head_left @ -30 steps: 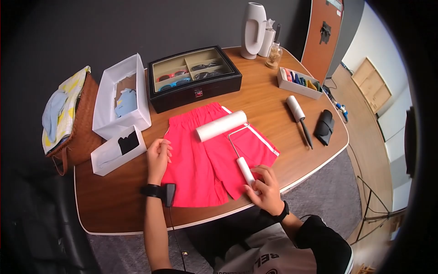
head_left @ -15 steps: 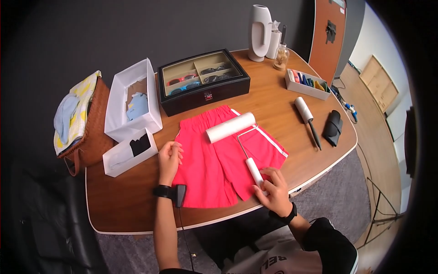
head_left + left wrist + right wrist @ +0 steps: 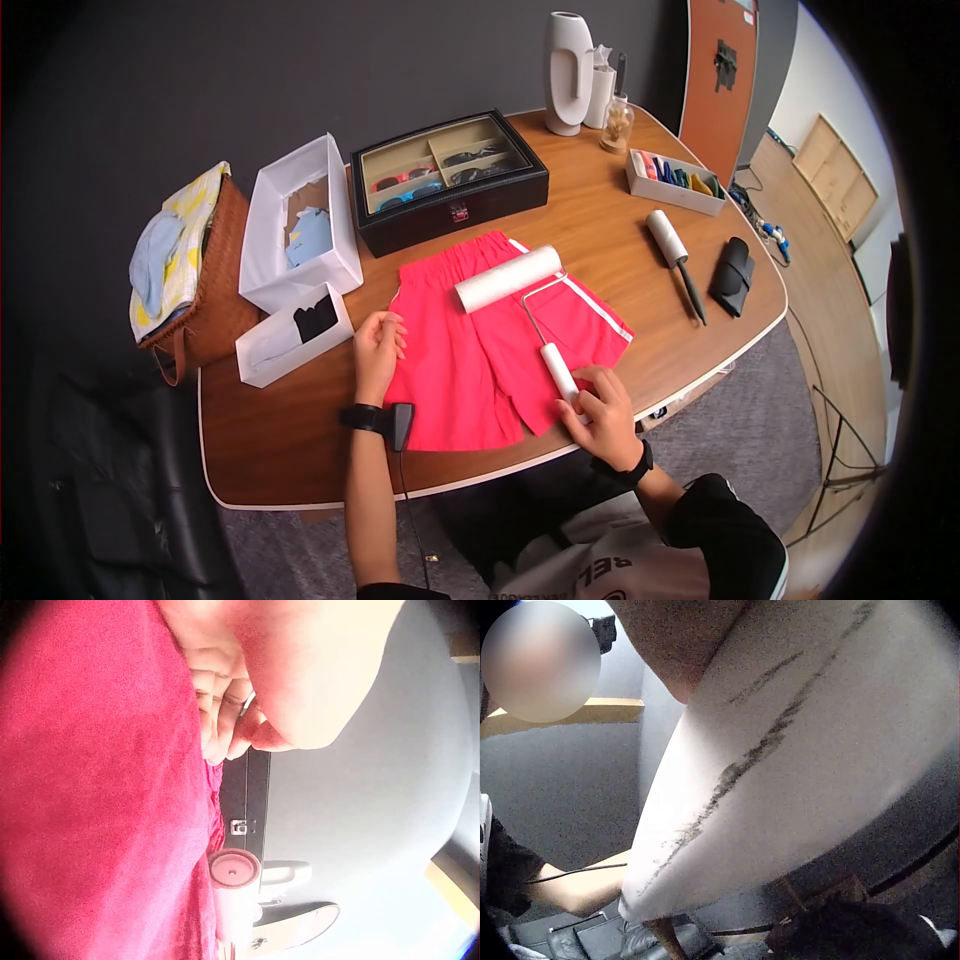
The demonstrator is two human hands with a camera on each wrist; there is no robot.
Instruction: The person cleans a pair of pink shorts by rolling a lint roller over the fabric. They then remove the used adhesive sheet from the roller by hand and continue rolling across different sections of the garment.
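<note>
Pink shorts [image 3: 455, 375] with white side stripes lie flat, waistband away from me. On them rests a long white lint roller [image 3: 508, 280], its wire frame leading down to a white handle [image 3: 558, 372] that points toward me. My right hand [image 3: 605, 415] has its thumb and fingers around the near end of that handle. At the left edge of the shorts is my left hand [image 3: 377, 352], fingers loosely curled; in the left wrist view its fingertips [image 3: 216, 754] lie at the pink cloth. The right wrist view shows mostly a pale surface [image 3: 802, 772] with dark streaks.
Left of the shorts are a small white box [image 3: 270, 360], a larger white box [image 3: 262, 270] and a woven basket [image 3: 225, 290]. Behind stands a glasses case [image 3: 490, 205]. A smaller lint roller [image 3: 667, 238], black pouch [image 3: 733, 280] and box of rolled cloths [image 3: 690, 197] are right.
The head view has shifted, so the whole scene sits further right. Both hands keep their places at the shorts and the handle, the right fingers a little closer around the handle's end.
</note>
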